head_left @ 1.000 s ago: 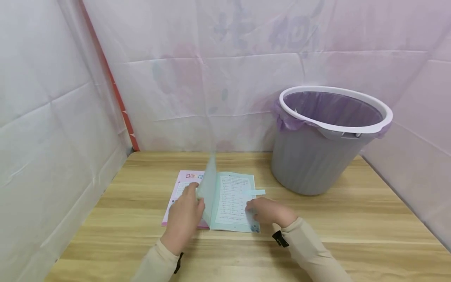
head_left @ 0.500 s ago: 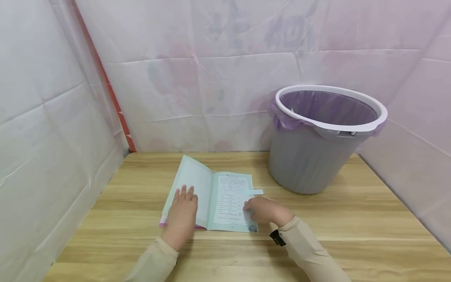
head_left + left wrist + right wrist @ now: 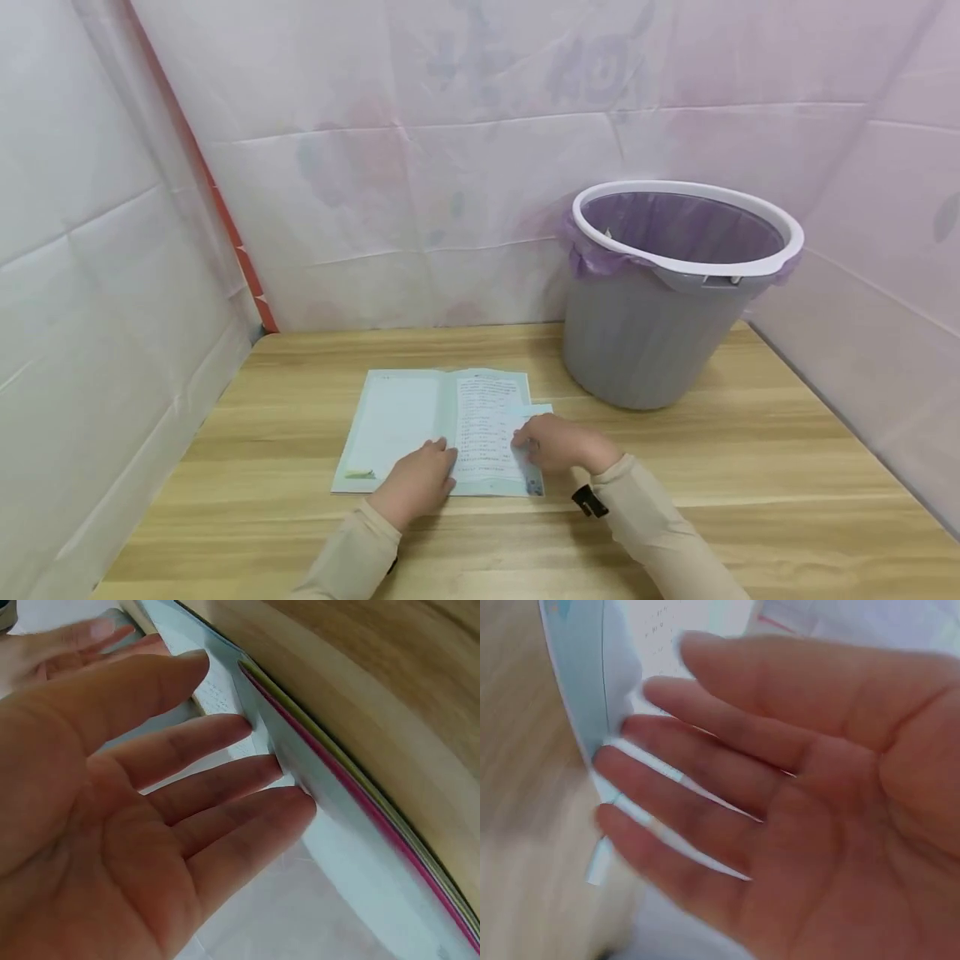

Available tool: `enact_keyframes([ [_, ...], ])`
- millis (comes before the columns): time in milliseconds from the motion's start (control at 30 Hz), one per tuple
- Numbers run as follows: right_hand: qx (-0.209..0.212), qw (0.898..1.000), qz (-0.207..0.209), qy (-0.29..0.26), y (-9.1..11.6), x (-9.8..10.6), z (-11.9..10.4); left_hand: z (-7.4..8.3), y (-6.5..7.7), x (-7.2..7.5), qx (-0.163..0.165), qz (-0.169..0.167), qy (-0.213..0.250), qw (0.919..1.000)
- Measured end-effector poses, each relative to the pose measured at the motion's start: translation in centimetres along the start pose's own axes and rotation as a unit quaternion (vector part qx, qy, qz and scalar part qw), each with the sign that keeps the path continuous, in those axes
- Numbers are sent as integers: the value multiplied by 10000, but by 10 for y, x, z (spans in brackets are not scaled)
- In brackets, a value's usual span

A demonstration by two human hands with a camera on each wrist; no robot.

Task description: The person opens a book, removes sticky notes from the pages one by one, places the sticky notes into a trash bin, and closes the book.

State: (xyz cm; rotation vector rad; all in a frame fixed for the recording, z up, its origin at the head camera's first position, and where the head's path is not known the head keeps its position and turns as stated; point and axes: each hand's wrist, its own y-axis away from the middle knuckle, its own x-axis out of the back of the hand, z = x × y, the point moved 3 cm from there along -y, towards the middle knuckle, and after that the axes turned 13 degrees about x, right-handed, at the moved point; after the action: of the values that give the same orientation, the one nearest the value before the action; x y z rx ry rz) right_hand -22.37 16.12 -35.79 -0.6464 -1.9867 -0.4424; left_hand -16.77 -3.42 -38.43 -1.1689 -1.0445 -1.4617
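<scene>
An open booklet [image 3: 393, 425] with pale green-edged pages lies on the wooden table. Its left page is mostly blank with a small green picture at the lower corner; the right page [image 3: 483, 425] carries lines of print. My left hand [image 3: 418, 479] touches the page near the spine, its fingers nearly straight in the left wrist view. My right hand [image 3: 562, 442] rests at the right page's outer edge, and the right wrist view shows its fingertips against the paper with fingers extended. Just above it, a light blue strip [image 3: 537, 409] sticks out past that edge.
A grey trash bin [image 3: 637, 342] with a white rim and a purple liner [image 3: 600, 260] stands behind and right of the booklet. Pale plastic sheeting [image 3: 360, 192] hangs behind the wooden table [image 3: 240, 467] and at both sides.
A raised leaf has been turned over to the left and now lies flat. My left hand has moved from the left page right to the spine. The right hand stays at the right page.
</scene>
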Motion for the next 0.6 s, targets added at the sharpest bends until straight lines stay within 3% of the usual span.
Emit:
enact_keyframes([
  [100, -80, 9965, 829, -44, 1, 13, 24, 4, -1, -1, 59, -30, 78, 9999],
  [200, -598, 9893, 1328, 66, 4, 22, 49, 8, -1, -2, 80, -33, 73, 9999],
  [300, -916, 9890, 1163, 56, 3, 23, 64, 9, -1, -3, 116, -42, 27, 9999],
  [600, -834, 9930, 814, -186, -8, 20, 76, 8, -3, -4, 134, 119, -60, 9998],
])
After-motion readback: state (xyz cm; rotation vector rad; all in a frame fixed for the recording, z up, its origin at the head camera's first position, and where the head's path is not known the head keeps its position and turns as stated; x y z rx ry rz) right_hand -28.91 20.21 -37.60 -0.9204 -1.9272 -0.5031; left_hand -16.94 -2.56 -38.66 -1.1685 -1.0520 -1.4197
